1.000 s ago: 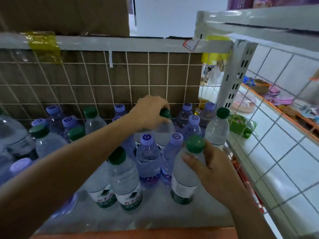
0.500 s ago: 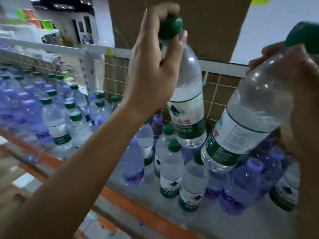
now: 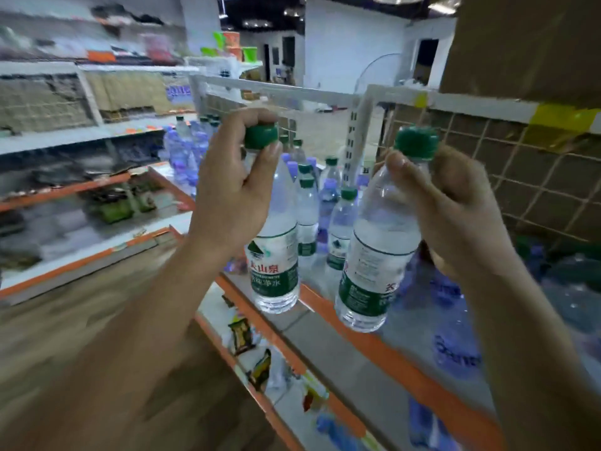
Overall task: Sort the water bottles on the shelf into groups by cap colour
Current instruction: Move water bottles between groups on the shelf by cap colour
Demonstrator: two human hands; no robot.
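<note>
Now: L hand [image 3: 234, 190] pinches green-cap bottle [image 3: 276, 255] by cap/neck; R hand [image 3: 455, 206] grips second green-cap bottle [image 3: 374, 255] at neck. Both hang above shelf [image 3: 390, 353] front edge. Risk: neck-only holds, so bottles may swing, slip, or topple standing bottles [image 3: 307, 209] behind.

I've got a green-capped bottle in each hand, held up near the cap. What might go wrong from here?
1. The left hand grips the left bottle only around its cap, so the hanging weight may slip.
2. The right bottle, tilted in the right hand, could knock over the crowded standing bottles when set down.
</note>
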